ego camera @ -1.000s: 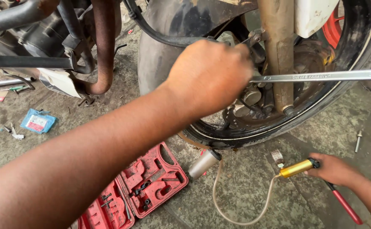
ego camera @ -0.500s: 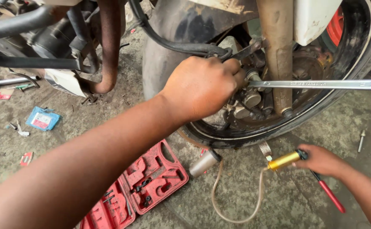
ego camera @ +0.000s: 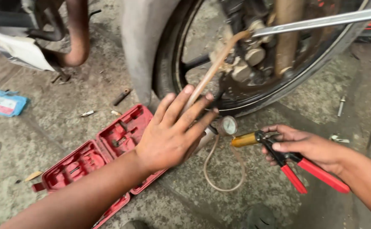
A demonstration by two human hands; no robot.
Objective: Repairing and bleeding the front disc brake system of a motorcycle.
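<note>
My left hand [ego camera: 172, 131] hovers open with fingers spread, just in front of a translucent brown hose [ego camera: 213, 70] that runs from the brake caliper [ego camera: 244, 63] on the motorcycle wheel [ego camera: 168, 72] down past my fingers. My right hand [ego camera: 306, 146] grips a hand pump [ego camera: 287, 163] with red handles, a brass barrel and a round gauge [ego camera: 229, 125]. A thin hose loop [ego camera: 219, 178] lies on the ground below the pump. A long metal wrench [ego camera: 321, 21] sticks out from the caliper to the right.
An open red plastic tool case [ego camera: 96, 165] lies on the concrete floor beneath my left forearm. A rusty exhaust pipe [ego camera: 77, 38] hangs at upper left. A blue packet [ego camera: 5, 103], loose bolts [ego camera: 341, 106] and small bits are scattered around.
My left hand has left the caliper, come down and opened in front of the hose. The view has moved closer and lower; my right hand still holds the pump.
</note>
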